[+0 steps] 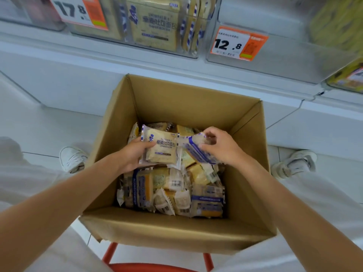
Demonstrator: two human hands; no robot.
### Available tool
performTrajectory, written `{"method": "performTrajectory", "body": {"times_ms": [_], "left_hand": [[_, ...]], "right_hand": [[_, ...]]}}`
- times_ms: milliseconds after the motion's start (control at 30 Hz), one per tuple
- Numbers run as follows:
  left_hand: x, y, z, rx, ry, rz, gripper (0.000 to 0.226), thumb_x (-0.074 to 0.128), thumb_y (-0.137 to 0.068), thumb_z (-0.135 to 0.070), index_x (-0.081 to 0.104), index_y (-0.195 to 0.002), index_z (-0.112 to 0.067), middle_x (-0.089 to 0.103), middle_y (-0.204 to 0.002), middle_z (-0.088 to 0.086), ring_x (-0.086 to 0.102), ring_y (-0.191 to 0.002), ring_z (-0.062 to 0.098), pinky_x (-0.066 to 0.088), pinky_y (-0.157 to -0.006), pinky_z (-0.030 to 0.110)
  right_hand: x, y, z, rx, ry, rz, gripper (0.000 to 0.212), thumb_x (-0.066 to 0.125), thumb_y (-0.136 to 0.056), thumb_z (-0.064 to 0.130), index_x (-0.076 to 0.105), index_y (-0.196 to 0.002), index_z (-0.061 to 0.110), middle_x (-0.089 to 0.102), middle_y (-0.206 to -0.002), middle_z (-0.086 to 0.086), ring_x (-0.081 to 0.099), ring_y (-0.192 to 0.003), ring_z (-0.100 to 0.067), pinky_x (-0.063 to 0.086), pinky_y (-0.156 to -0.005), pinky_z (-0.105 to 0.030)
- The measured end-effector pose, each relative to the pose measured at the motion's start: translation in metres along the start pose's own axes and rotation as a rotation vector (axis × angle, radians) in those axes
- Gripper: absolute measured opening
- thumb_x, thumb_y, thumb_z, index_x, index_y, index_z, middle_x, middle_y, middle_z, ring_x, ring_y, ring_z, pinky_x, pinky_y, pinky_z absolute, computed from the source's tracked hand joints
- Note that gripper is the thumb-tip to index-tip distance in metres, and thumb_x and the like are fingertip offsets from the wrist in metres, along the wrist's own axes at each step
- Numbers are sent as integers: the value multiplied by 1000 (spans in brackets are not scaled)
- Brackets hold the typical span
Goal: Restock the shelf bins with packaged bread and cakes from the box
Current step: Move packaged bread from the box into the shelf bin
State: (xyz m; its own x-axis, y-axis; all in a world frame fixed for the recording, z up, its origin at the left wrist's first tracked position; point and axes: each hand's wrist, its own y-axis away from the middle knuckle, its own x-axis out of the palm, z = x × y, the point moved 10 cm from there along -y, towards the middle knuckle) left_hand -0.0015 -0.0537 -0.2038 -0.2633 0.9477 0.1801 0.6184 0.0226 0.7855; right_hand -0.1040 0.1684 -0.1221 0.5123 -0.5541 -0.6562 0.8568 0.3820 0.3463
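Note:
An open cardboard box [188, 99] stands in front of me, holding several clear packets of toast bread [172, 193] with blue and white print. My left hand [133, 154] grips one bread packet [162, 148] by its left edge, label side up, just above the pile. Beside it, my right hand [220, 148] pinches a second bread packet [193, 149], tilted on its side, thumb under and fingers over it. Above the box, a clear shelf bin [196, 42] holds upright packets of the same bread.
Price tags reading 17.8 [78, 10] and 12.8 [237, 44] hang on the bin fronts. A bin with yellow packets [337, 26] is at top right. The box sits on a red stool [157, 267]. My white shoes [72, 158] flank it on the pale floor.

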Motion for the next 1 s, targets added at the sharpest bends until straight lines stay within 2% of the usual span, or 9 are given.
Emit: {"method": "performTrajectory", "body": {"times_ms": [100, 200, 300, 367, 433, 533, 733, 867, 1000], "left_hand": [[18, 8, -22, 81, 96, 131, 39, 45, -101, -41, 55, -131, -18, 65, -127, 14, 67, -111, 30, 52, -95, 49], [27, 14, -43, 135, 72, 142, 68, 50, -89, -62, 61, -124, -5, 66, -120, 23, 66, -109, 31, 52, -95, 48], [16, 14, -55, 173, 23, 61, 40, 62, -94, -32, 60, -126, -8, 65, -124, 21, 69, -98, 30, 57, -83, 48], [13, 15, -58, 158, 53, 101, 34, 58, -97, -20, 58, -130, -12, 65, -126, 17, 66, -109, 33, 52, -95, 53], [20, 20, -66, 175, 82, 194, 32, 51, -99, -16, 57, -130, -10, 67, -123, 15, 64, -115, 32, 49, -100, 49], [31, 35, -85, 223, 28, 258, 29, 47, -100, -18, 61, -121, -4, 75, -96, 12, 68, -104, 30, 57, -80, 37], [15, 78, -166, 709, -384, -81, 45, 63, -84, -61, 72, -100, -20, 74, -91, 13, 69, -79, 35, 53, -86, 60], [13, 121, -236, 945, -558, -170, 34, 51, -89, -65, 65, -100, -36, 73, -85, 1, 69, -74, 24, 58, -73, 43], [-19, 151, -322, 1205, -423, -374, 36, 38, -102, -48, 58, -106, -18, 62, -88, 1, 59, -80, 20, 47, -75, 34]], "right_hand": [[-8, 5, 69, -208, -37, -142, 24, 71, -87, 22, 53, -102, 26, 60, -96, 13, 57, -86, -2, 43, -72, -17], [42, 4, 94, -275, -7, 127, 27, 70, -86, 18, 61, -111, 25, 59, -128, 10, 54, -118, -4, 42, -96, -21], [43, -6, 86, -161, -272, 91, 31, 66, -87, 23, 64, -117, 29, 52, -139, 14, 44, -130, -3, 37, -107, -28], [25, -18, 68, -35, -321, -36, 43, 67, -88, 38, 56, -128, 28, 52, -135, 12, 48, -125, -7, 40, -102, -30], [29, -24, 54, 116, -442, 53, 54, 73, -79, 53, 54, -124, 30, 61, -127, 10, 58, -116, -11, 46, -101, -37], [35, -27, 63, 149, -580, 168, 62, 81, -67, 55, 62, -119, 26, 73, -111, 4, 69, -103, -16, 51, -98, -43], [3, -32, 133, -24, -606, 142, 45, 81, -75, 33, 65, -116, 22, 74, -107, 0, 71, -100, -18, 53, -94, -44], [-44, -41, 179, -95, -626, -11, 61, 89, -61, 35, 65, -115, 20, 75, -101, 1, 72, -94, -17, 55, -92, -45], [-102, -59, 223, -173, -663, -210, 98, 91, -40, 56, 59, -124, 15, 68, -90, 5, 62, -69, -9, 52, -49, -25]]}}
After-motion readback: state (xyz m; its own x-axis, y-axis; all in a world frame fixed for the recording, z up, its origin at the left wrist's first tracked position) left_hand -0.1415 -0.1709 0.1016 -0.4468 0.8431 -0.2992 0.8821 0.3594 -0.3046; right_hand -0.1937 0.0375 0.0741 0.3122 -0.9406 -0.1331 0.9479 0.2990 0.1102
